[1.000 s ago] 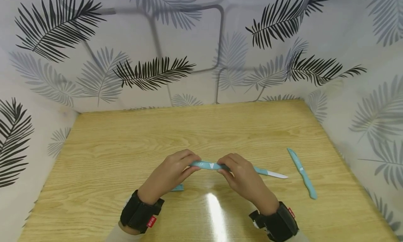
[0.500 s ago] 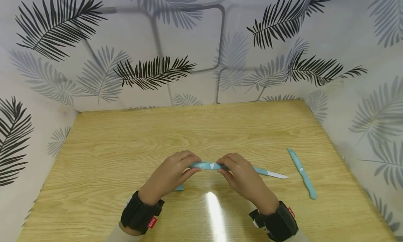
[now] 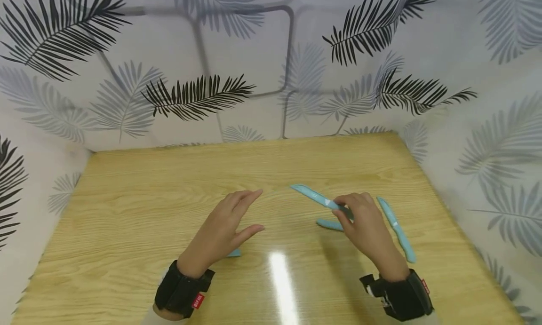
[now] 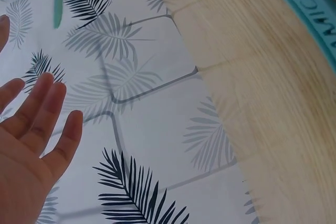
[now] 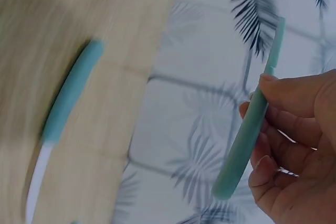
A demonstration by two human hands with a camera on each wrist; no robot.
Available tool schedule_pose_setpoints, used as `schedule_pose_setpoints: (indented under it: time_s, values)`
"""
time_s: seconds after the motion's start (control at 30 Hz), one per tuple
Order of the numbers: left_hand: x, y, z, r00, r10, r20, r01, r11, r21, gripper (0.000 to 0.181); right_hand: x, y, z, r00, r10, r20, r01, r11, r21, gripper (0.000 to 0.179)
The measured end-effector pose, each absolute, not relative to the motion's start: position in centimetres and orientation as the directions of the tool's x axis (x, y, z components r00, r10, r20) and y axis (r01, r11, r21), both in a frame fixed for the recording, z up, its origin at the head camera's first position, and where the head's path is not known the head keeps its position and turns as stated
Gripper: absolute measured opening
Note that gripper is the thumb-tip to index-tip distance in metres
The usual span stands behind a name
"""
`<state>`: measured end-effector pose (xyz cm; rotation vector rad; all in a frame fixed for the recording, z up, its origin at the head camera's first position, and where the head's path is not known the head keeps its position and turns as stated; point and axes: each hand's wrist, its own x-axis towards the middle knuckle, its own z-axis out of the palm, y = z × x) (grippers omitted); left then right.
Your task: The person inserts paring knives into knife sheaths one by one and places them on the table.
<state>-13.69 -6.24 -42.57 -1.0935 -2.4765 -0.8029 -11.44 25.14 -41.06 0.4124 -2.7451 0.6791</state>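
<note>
My right hand (image 3: 365, 228) pinches the light-blue handle of a sheathed knife (image 3: 310, 194), its covered blade pointing up and left above the table. The right wrist view shows thumb and fingers around that handle. Below it lies an unsheathed knife (image 5: 73, 95); its white blade shows in the right wrist view and is hidden behind the hand in the head view. Another sheathed knife (image 3: 397, 228) lies on the right. My left hand (image 3: 218, 233) holds nothing, fingers extended and thumb apart. Partly behind it lies a flat light-blue piece (image 4: 312, 11) with dark lettering, kind unclear.
Everything lies on a wood-grain table (image 3: 161, 188). A pale, leaf-patterned cloth (image 3: 237, 113) rises behind it and along both sides. Light reflects in a bright streak near the front middle.
The left hand has let go of the sheathed knife and spread its fingers. The right hand has carried the knife to the right, over the unsheathed one. The head view has shifted slightly.
</note>
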Motion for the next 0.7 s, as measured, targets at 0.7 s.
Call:
schedule_pose_setpoints:
  time_s: [0.7]
  values:
    - [-13.1,-6.8,-43.2,-0.688,0.602,0.406,0.726,0.555,0.407,0.075,-10.0,33.8,-44.1,-0.989,0.147,-0.014,0.140,0.903,-0.407,0.030]
